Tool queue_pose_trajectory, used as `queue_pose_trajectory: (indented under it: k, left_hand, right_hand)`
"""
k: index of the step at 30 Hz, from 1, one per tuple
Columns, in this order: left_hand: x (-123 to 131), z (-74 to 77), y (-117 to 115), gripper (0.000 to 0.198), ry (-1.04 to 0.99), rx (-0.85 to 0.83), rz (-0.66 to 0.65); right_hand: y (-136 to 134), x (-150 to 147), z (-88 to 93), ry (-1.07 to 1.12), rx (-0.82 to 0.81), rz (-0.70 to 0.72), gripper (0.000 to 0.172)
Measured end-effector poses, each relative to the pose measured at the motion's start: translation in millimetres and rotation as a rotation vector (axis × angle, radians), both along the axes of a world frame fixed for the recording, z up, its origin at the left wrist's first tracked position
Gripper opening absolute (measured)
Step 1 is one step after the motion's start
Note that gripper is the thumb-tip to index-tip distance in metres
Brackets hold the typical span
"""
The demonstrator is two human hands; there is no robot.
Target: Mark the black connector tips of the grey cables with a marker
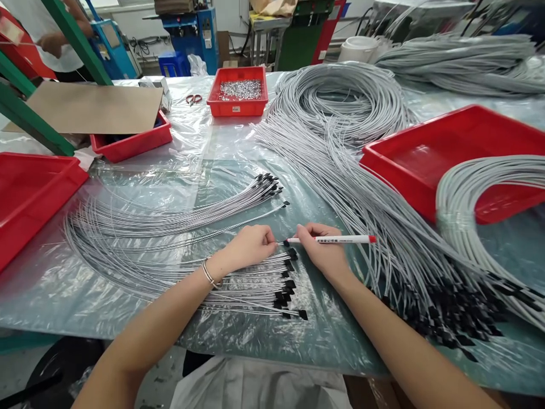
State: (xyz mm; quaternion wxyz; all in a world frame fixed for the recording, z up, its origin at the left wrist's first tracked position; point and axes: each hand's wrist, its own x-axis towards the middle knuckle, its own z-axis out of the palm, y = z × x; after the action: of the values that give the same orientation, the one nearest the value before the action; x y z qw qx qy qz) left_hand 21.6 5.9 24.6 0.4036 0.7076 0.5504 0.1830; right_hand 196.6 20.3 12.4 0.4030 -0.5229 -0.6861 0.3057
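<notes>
My left hand (251, 245) is closed in a pinch on the end of a thin grey cable (279, 244) from the row of black-tipped cables (255, 287) lying under my wrist. My right hand (321, 250) grips a white pen with a red cap (340, 240), its tip pointing left and touching the pinched cable end. A second fan of black-tipped cables (204, 213) lies farther back. A metal bracelet (208, 274) sits on my left wrist.
A thick bundle of grey cables (361, 187) runs along the right, ending in black tips (455, 318). Red trays stand at the right (430, 153), left (29, 193) and back (237, 105), the back one holding small metal parts. Scissors (193, 99) lie nearby. Another person (51, 40) stands far left.
</notes>
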Motion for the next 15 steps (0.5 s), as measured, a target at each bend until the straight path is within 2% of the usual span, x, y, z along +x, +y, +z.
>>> queue_pose_trajectory:
  k: [7,15]
  left_hand:
    - [-0.6,-4.0,2.4,0.029,0.016,0.028,-0.022]
    - [0.3,-1.6,0.6,0.027,0.013,0.028,-0.020]
  right_hand:
    - [-0.8,-2.9,-4.0,-0.098,0.008,0.003,0.034]
    - [-2.0,-4.2,-2.3,-0.140,0.044,0.003,0.037]
